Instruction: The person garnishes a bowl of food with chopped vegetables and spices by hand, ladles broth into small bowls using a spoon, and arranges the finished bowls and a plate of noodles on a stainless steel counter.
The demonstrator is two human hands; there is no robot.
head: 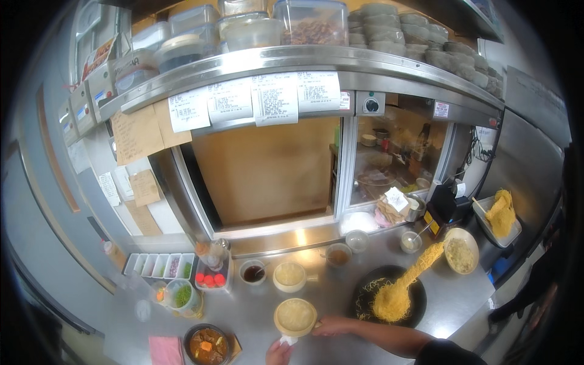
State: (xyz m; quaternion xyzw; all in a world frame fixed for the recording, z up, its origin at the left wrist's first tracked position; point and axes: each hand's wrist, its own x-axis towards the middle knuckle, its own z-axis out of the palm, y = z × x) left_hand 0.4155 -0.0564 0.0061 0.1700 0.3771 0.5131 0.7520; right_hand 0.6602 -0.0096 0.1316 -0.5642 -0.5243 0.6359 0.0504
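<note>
My right hand (332, 325) grips the short handle of a pale round bowl (295, 318) with yellowish contents, at the lower middle. Against the near rim of that bowl, my left hand (279, 352) holds a crumpled white cloth or paper (289, 340). A similar pale bowl (289, 277) stands just behind. To the left, a dark bowl of reddish stew (206, 345) with orange pieces rests on a wooden base (236, 348). Right of my hands is a black pan (360, 287) with a tall swirl of fried noodles (393, 303).
A folded pink cloth (165, 350) lies left of the stew. Behind it stand a tub of chopped greens (183, 295), a white-compartment garnish tray (157, 265) and a bowl of dark sauce (253, 273). A bowl (461, 251) stands at right. Paper slips (274, 98) hang from the steel shelf (315, 57).
</note>
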